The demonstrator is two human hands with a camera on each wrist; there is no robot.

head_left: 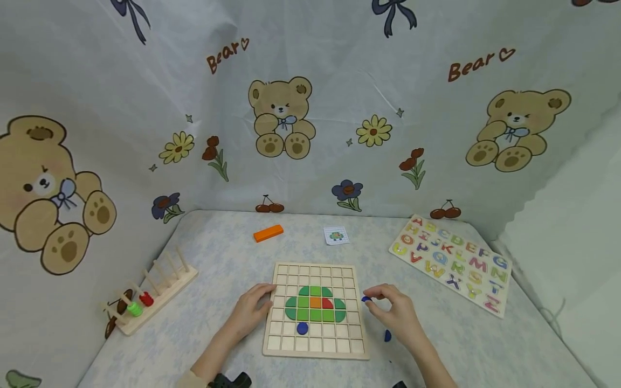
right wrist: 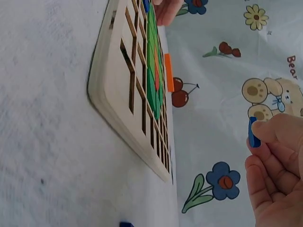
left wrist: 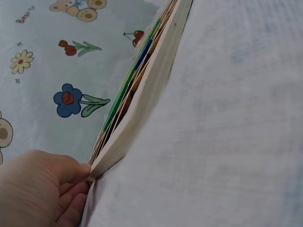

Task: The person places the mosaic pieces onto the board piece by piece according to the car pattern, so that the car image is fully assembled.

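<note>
Small blue round piece pinched between thumb and fingertips of the right hand, held just off the right edge of the square wooden grid board and above the desk; seen edge-on in the right wrist view, clamped by curled fingers. On the board, a green patch of tiles with one orange square and one red piece at its middle, and a blue round disc seated in a cell just below the patch. Left hand resting against the board's left edge, fingers straight and touching the rim, nothing grasped. Another blue piece lying on the desk just beside the right wrist. Farther back, an orange rectangular block and a small white picture card, well apart from the board. At right, a wooden alphabet puzzle board with coloured letters. At left, a wooden peg rack bearing green and red rings. All round, a pale cloth backdrop printed with bears and flowers.
</note>
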